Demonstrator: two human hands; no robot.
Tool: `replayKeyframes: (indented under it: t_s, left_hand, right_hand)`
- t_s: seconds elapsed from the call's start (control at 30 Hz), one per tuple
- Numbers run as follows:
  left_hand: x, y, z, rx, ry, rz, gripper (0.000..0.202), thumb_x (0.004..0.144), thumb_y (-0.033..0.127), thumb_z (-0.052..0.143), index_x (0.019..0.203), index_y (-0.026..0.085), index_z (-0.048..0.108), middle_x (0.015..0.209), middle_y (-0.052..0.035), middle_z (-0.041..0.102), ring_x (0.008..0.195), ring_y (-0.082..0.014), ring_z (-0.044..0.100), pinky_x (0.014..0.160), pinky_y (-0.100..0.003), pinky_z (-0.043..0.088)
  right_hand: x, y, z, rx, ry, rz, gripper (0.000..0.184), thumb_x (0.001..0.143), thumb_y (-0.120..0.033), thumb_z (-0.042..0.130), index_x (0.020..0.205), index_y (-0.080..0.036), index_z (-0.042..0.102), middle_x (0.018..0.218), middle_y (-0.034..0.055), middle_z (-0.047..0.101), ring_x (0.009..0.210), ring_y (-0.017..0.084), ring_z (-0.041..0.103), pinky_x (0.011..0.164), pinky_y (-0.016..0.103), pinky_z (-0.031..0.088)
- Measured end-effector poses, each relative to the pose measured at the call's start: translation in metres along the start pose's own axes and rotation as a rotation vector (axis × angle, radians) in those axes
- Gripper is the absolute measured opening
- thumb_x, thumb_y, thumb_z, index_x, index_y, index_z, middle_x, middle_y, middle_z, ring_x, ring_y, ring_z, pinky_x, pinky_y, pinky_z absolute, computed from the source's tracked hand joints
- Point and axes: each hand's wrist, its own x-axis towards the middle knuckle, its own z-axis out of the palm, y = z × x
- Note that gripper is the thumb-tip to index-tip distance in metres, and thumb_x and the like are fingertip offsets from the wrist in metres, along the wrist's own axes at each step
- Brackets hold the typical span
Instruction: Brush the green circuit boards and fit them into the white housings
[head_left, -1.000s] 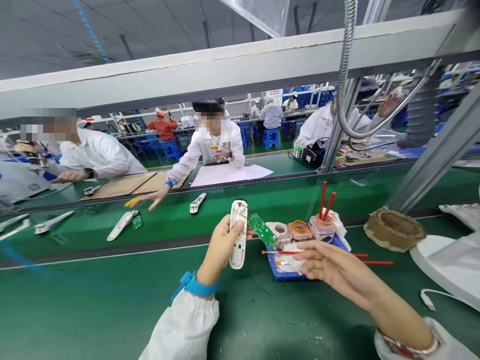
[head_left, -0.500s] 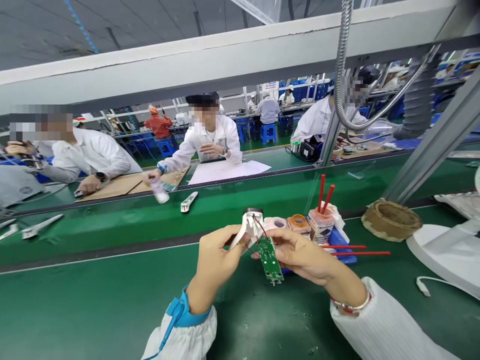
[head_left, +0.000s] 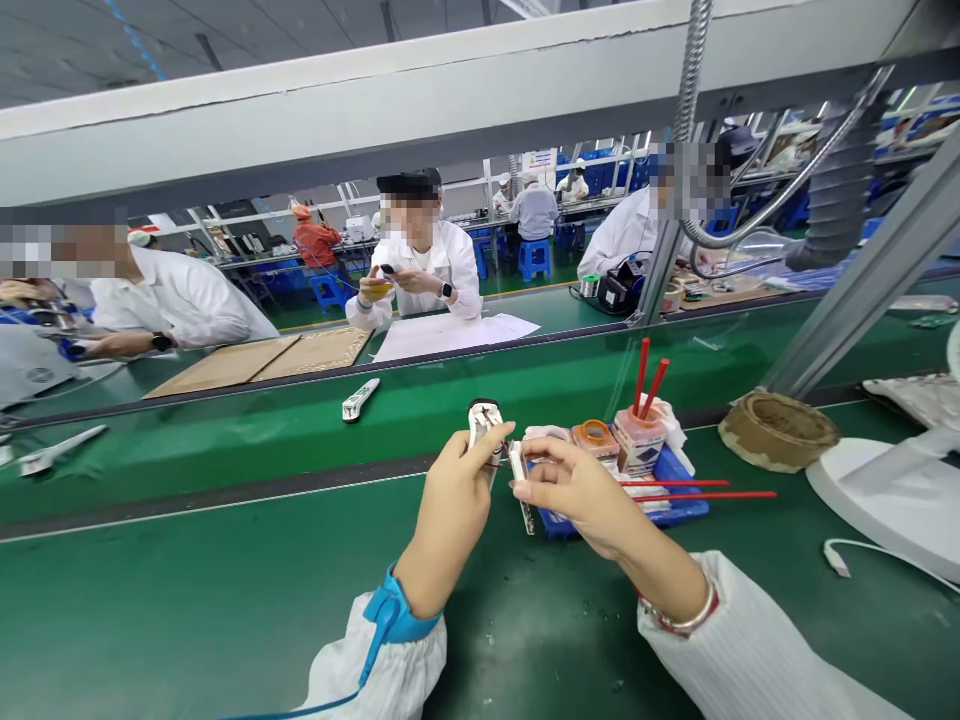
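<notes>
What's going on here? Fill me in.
A person at a green conveyor belt holds a white plastic housing in their left hand. Their right hand pinches a thin board beside the housing, seen edge-on and hard to make out. Behind the hands sits a blue tray holding a cup with red sticks. Across the belt, a co-worker holds a small item in both hands.

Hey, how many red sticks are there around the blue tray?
4. Two red sticks stand tilted in a pink-lined cup on the blue tray; two more lie across the tray, reaching past its right edge. Others may be hidden behind your right hand.
</notes>
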Motion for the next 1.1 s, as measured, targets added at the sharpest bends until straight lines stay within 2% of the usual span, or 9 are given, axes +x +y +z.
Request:
replayKeyframes:
  t_s: [0.1,0.2,0.43,0.6,0.67,0.83,0.93,1.0,1.1]
  left_hand:
    - [-0.002,0.000,0.005,0.010,0.030,-0.021,0.040,0.081,0.001,0.039,0.104,0.020,0.065,0.082,-0.0039,0.059,0.067,-0.0126,0.054,0.059,-0.021,0.042]
    - [-0.002,-0.001,0.008,0.026,0.028,-0.025,0.037,0.081,0.003,0.040,0.105,0.018,0.065,0.085,-0.0056,0.060,0.070,-0.0140,0.055,0.060,-0.022,0.042]
    - [0.001,0.007,-0.003,-0.009,-0.164,-0.005,0.039,0.083,0.005,0.035,0.106,0.019,0.063,0.076,-0.0040,0.056,0.068,-0.0148,0.053,0.061,-0.024,0.041]
    - [0.002,0.014,-0.013,-0.118,-0.291,-0.015,0.040,0.076,0.009,0.047,0.113,0.017,0.059,0.076,-0.0023,0.053,0.071,-0.0160,0.052,0.063,-0.025,0.042]
    - [0.002,0.014,-0.012,-0.129,-0.317,-0.033,0.037,0.078,0.013,0.050,0.114,0.016,0.059,0.077,-0.0030,0.054,0.071,-0.0165,0.053,0.063,-0.026,0.042]
    - [0.002,0.010,-0.001,-0.148,-0.239,-0.125,0.028,0.086,0.019,0.045,0.104,0.016,0.066,0.074,-0.0039,0.061,0.069,-0.0158,0.055,0.063,-0.025,0.041]
    - [0.000,0.009,0.005,-0.231,-0.179,-0.162,0.028,0.086,0.017,0.043,0.099,0.018,0.068,0.081,-0.0036,0.067,0.073,-0.0151,0.058,0.064,-0.024,0.041]
    - [-0.001,0.009,0.008,-0.276,-0.155,-0.173,0.029,0.085,0.014,0.043,0.097,0.019,0.069,0.083,-0.0031,0.069,0.074,-0.0147,0.059,0.065,-0.023,0.041]
    - [-0.003,0.009,0.010,-0.286,-0.136,-0.196,0.030,0.082,0.011,0.042,0.090,0.018,0.071,0.075,-0.0019,0.067,0.068,-0.0139,0.057,0.062,-0.023,0.040]
  right_hand:
    - [-0.001,-0.001,0.005,-0.003,0.054,-0.018,0.038,0.064,-0.022,0.080,0.098,-0.020,0.064,0.083,-0.0013,0.061,0.067,0.008,0.055,0.062,0.020,0.045]
    - [0.000,-0.006,0.010,0.051,0.087,0.000,0.036,0.062,-0.028,0.081,0.093,-0.018,0.065,0.084,-0.0003,0.061,0.069,0.010,0.058,0.063,0.022,0.047]
    - [0.003,-0.018,0.012,0.105,0.138,0.107,0.034,0.057,-0.031,0.082,0.080,-0.013,0.065,0.077,0.0002,0.058,0.064,0.010,0.058,0.053,0.019,0.047]
    - [0.001,-0.021,0.013,0.075,0.170,0.086,0.035,0.055,-0.032,0.083,0.077,-0.013,0.063,0.076,0.0007,0.059,0.060,0.009,0.056,0.053,0.020,0.049]
    - [-0.001,-0.019,0.014,0.045,0.196,0.071,0.036,0.056,-0.034,0.083,0.078,-0.013,0.063,0.076,0.0008,0.060,0.057,0.009,0.056,0.053,0.022,0.050]
    - [-0.002,-0.009,0.018,-0.063,0.253,0.006,0.038,0.060,-0.037,0.080,0.086,-0.015,0.064,0.082,0.0019,0.061,0.056,0.011,0.057,0.056,0.027,0.051]
    - [-0.002,-0.006,0.020,-0.144,0.282,-0.026,0.037,0.063,-0.038,0.078,0.089,-0.016,0.064,0.086,0.0039,0.063,0.059,0.015,0.061,0.059,0.031,0.050]
    - [-0.003,-0.005,0.022,-0.198,0.302,-0.035,0.035,0.063,-0.038,0.078,0.089,-0.017,0.064,0.080,0.0040,0.064,0.060,0.018,0.062,0.058,0.033,0.049]
    - [-0.004,-0.005,0.025,-0.309,0.346,-0.041,0.034,0.062,-0.039,0.078,0.084,-0.018,0.064,0.060,0.0005,0.061,0.057,0.021,0.061,0.056,0.034,0.046]
